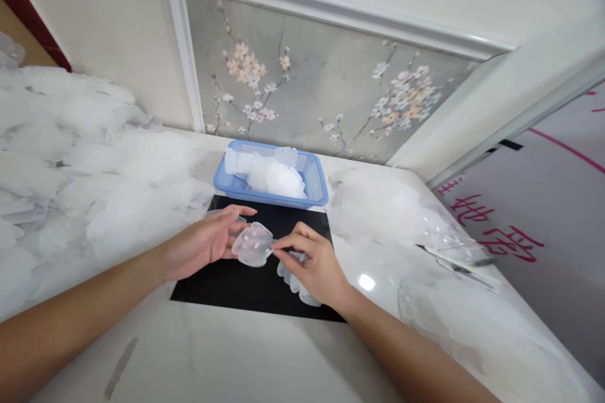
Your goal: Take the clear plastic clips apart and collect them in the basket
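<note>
A thin, translucent plastic piece (254,244) with a scalloped outline and several small pale spots is held up over a black mat (236,293). My right hand (314,264) pinches its right edge between thumb and fingertips. From the left, my left hand (208,242) reaches toward it with thumb and fingers spread. Its fingertips are partly behind the piece, and whether they touch it I cannot tell. Several similar clear pieces (302,289) lie beneath my right hand, partly covered by it. Another clear piece shows behind my left hand, mostly hidden.
Behind the mat stands a blue plastic basket (322,186) with frosted pieces inside. A large heap of similar pieces (127,164) covers the table's left side. Clear plastic bags (382,208) lie on the right. A framed floral panel (312,75) and wall bound the back.
</note>
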`<state>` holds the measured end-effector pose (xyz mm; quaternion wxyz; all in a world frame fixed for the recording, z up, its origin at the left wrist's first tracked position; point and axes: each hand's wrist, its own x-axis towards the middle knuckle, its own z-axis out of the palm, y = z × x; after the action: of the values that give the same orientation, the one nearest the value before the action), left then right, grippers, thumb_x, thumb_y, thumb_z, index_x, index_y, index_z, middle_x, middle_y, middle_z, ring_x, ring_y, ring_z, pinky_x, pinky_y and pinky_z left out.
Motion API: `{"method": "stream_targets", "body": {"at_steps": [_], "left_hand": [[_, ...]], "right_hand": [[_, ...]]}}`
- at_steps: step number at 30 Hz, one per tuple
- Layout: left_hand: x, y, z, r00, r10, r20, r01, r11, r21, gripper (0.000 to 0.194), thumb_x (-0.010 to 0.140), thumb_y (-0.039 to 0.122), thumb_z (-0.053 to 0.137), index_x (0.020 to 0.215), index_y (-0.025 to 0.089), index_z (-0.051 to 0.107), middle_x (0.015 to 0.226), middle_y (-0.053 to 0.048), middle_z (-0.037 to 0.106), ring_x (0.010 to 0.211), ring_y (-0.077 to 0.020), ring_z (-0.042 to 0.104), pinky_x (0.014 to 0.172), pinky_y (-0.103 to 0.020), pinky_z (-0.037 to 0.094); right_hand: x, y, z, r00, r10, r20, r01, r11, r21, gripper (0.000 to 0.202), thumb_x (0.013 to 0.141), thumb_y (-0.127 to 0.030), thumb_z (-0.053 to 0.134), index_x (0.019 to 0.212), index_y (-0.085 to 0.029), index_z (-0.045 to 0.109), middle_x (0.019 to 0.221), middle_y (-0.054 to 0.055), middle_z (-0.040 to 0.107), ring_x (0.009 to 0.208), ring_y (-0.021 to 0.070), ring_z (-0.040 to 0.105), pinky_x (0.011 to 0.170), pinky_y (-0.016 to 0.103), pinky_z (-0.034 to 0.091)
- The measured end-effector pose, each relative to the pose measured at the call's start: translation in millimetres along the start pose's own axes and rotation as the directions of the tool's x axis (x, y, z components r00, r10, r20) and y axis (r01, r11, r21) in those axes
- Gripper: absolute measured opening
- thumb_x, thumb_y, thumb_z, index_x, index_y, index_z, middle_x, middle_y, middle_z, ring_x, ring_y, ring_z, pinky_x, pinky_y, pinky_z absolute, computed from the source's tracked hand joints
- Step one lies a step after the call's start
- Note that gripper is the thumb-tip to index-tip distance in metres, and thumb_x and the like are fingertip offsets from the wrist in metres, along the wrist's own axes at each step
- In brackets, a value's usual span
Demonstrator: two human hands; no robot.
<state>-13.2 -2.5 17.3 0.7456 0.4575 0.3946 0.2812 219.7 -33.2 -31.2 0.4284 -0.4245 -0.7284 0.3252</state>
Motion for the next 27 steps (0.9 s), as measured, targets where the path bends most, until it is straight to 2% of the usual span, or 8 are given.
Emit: {"method": "stream_targets", "body": {"at_steps": [2, 3, 6, 8, 10, 19, 24, 27], "left_hand": [[1.9, 0.4, -6.7, 0.992, 0.087, -0.086, -0.060, 0.958, 0.280, 0.039, 0.093, 0.052, 0.051, 0.123, 0.026, 0.052, 0.122, -0.009, 0.068, 0.115, -0.0279, 0.063, 0.101, -0.045, 0.045], [3.1, 1.0, -11.5, 0.982, 0.148, -0.120, -0.080, 0.892, 0.445, 0.037, 0.093, 0.049, 0.052, 0.121, 0.026, 0.053, 0.123, -0.008, 0.067, 0.119, -0.0287, 0.060, 0.104, -0.045, 0.042], [6.6, 4.1, -28.2, 0.950, 0.292, -0.108, -0.075, 0.551, 0.831, 0.028, 0.091, 0.037, 0.049, 0.113, 0.024, 0.060, 0.125, -0.009, 0.065, 0.122, -0.0310, 0.055, 0.106, -0.048, 0.037], [8.6, 5.3, -38.0, 0.944, 0.323, -0.062, -0.065, 0.367, 0.928, 0.030, 0.091, 0.034, 0.045, 0.114, 0.023, 0.061, 0.126, -0.010, 0.064, 0.121, -0.0320, 0.054, 0.106, -0.048, 0.035], [10.5, 5.1, -45.1, 0.951, 0.308, -0.032, -0.063, 0.293, 0.954, 0.032, 0.090, 0.036, 0.047, 0.116, 0.023, 0.061, 0.125, -0.010, 0.063, 0.121, -0.0328, 0.053, 0.104, -0.047, 0.036], [16.1, 1.1, -56.0, 0.975, 0.222, -0.027, -0.028, 0.242, 0.970, 0.029, 0.086, 0.038, 0.056, 0.109, 0.023, 0.064, 0.101, -0.007, 0.062, 0.105, -0.0312, 0.052, 0.090, -0.041, 0.040], [13.4, 2.9, -48.8, 0.983, 0.185, -0.019, -0.054, 0.380, 0.923, 0.022, 0.080, 0.033, 0.059, 0.099, 0.022, 0.062, 0.107, -0.005, 0.057, 0.101, -0.0270, 0.055, 0.087, -0.037, 0.043], [11.5, 2.1, -40.4, 0.985, 0.174, -0.007, -0.083, 0.504, 0.860, 0.014, 0.077, 0.029, 0.060, 0.088, 0.022, 0.058, 0.099, -0.004, 0.060, 0.095, -0.0253, 0.058, 0.084, -0.036, 0.044]], "right_hand": [[4.0, -0.7, -1.4, 0.989, 0.127, -0.074, -0.112, 0.978, 0.173, 0.015, 0.085, -0.036, 0.067, 0.078, -0.022, 0.069, 0.082, 0.002, 0.056, 0.071, 0.0144, 0.055, 0.061, 0.027, 0.046], [5.9, -0.7, -2.3, 0.974, 0.214, -0.075, -0.185, 0.941, 0.284, 0.021, 0.082, -0.040, 0.070, 0.074, -0.021, 0.066, 0.082, 0.002, 0.059, 0.070, 0.0143, 0.056, 0.060, 0.026, 0.046], [10.3, 0.3, -5.3, 0.881, 0.469, 0.051, -0.414, 0.715, 0.564, 0.033, 0.076, -0.048, 0.076, 0.071, -0.021, 0.057, 0.066, -0.003, 0.058, 0.054, 0.0105, 0.051, 0.050, 0.023, 0.041], [11.9, 1.0, -7.0, 0.817, 0.558, 0.145, -0.503, 0.567, 0.652, 0.037, 0.070, -0.048, 0.081, 0.072, -0.021, 0.056, 0.057, -0.006, 0.054, 0.045, 0.0078, 0.045, 0.044, 0.020, 0.036], [12.8, 1.6, -8.0, 0.792, 0.579, 0.194, -0.525, 0.483, 0.701, 0.039, 0.065, -0.046, 0.086, 0.072, -0.020, 0.057, 0.057, -0.007, 0.054, 0.043, 0.0064, 0.043, 0.042, 0.019, 0.035], [14.0, 5.1, -8.1, 0.790, 0.560, 0.251, -0.523, 0.401, 0.753, 0.037, 0.064, -0.042, 0.088, 0.073, -0.019, 0.060, 0.060, -0.007, 0.056, 0.044, 0.0055, 0.046, 0.042, 0.018, 0.039], [14.9, 3.0, -7.6, 0.803, 0.529, 0.275, -0.525, 0.409, 0.746, 0.034, 0.065, -0.039, 0.088, 0.075, -0.019, 0.062, 0.062, -0.005, 0.059, 0.047, 0.0069, 0.050, 0.044, 0.018, 0.039], [16.2, 2.6, -4.3, 0.819, 0.512, 0.259, -0.505, 0.429, 0.749, 0.032, 0.066, -0.040, 0.087, 0.075, -0.019, 0.064, 0.061, -0.005, 0.059, 0.049, 0.0072, 0.051, 0.047, 0.018, 0.039]]}}
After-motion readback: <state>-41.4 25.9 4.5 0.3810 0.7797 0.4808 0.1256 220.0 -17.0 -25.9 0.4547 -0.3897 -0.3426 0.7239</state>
